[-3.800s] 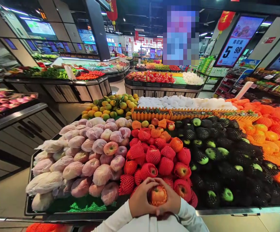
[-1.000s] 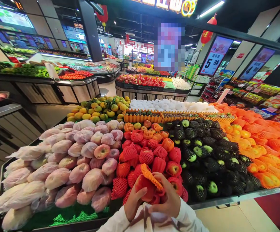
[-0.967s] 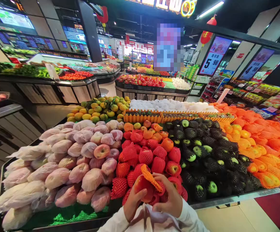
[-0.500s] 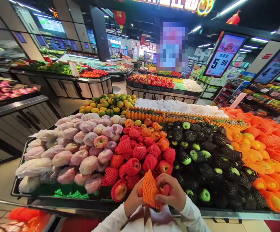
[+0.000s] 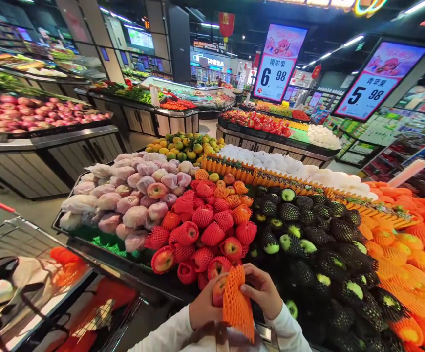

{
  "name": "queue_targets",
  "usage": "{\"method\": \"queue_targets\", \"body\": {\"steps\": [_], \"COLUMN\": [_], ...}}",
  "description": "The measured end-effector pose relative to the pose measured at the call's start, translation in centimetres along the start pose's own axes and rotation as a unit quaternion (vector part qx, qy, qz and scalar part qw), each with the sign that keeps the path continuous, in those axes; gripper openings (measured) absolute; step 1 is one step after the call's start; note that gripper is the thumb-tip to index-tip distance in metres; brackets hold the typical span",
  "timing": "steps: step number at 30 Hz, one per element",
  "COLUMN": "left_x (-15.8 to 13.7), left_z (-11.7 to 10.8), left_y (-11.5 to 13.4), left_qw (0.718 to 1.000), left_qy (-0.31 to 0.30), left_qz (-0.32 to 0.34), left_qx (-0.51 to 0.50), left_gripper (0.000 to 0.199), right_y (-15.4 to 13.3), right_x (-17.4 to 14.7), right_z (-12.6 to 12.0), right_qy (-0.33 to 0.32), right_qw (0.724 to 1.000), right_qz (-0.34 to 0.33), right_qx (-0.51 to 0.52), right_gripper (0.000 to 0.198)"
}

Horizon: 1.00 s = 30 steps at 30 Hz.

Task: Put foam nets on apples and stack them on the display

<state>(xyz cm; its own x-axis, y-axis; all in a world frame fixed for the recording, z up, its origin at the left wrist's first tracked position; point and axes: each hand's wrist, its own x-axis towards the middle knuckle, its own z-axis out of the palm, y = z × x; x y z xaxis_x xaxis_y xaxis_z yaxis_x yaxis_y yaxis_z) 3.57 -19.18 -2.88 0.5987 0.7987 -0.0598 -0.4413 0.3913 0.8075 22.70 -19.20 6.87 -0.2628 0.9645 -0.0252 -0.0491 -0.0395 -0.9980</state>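
Observation:
My left hand (image 5: 205, 304) is wrapped round a red apple (image 5: 219, 292), close in front of my body. An orange foam net sleeve (image 5: 236, 305) hangs beside the apple, partly covering it. My right hand (image 5: 264, 292) pinches the upper right edge of this net between thumb and fingers. Whether the net still encloses part of the apple I cannot tell. Just beyond both hands lies a pile of apples in red foam nets (image 5: 212, 230); one red apple (image 5: 220, 266) there shows its bare end right behind the net.
Paper-wrapped apples (image 5: 124, 200) lie left of the red pile, green apples in black nets (image 5: 308, 244) right of it. Orange-netted fruit (image 5: 410, 259) fills the far right. A shopping cart (image 5: 5, 222) holding bags stands at lower left. Price screens (image 5: 280, 63) hang above.
The view has turned left, bringing the cart into sight. The orange net, bunched between both hands before, now hangs longer and lower, and more of the apple in my left hand shows.

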Motion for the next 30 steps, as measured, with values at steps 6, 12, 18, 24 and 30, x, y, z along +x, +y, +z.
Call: {"method": "queue_targets", "body": {"steps": [6, 12, 18, 24, 30], "left_x": [0.1, 0.3, 1.4, 2.3, 2.3], "left_z": [3.1, 5.5, 5.0, 5.4, 2.8], "left_y": [0.8, 1.0, 0.2, 2.2, 5.5], "left_qw": [0.993, 0.96, 0.926, 0.943, 0.959], "left_qy": [-0.063, -0.125, -0.192, -0.173, -0.121], "left_qz": [0.016, 0.032, 0.064, 0.035, 0.012], "left_qx": [-0.095, -0.249, -0.317, -0.284, -0.256], "left_gripper": [0.088, 0.071, 0.063, 0.065, 0.058], "right_y": [0.5, 0.0, 0.1, -0.5, -2.9], "right_x": [-0.7, -1.7, -2.3, -3.3, -2.3], "right_z": [-2.0, -3.4, -4.7, -4.7, -2.0], "right_qy": [0.021, -0.006, 0.071, 0.184, 0.287], "right_qw": [0.999, 0.999, 0.995, 0.972, 0.931], "right_qz": [0.022, 0.028, -0.017, 0.021, 0.009], "right_qx": [0.034, -0.032, -0.067, 0.145, 0.224], "right_gripper": [0.034, 0.026, 0.024, 0.028, 0.03]}}
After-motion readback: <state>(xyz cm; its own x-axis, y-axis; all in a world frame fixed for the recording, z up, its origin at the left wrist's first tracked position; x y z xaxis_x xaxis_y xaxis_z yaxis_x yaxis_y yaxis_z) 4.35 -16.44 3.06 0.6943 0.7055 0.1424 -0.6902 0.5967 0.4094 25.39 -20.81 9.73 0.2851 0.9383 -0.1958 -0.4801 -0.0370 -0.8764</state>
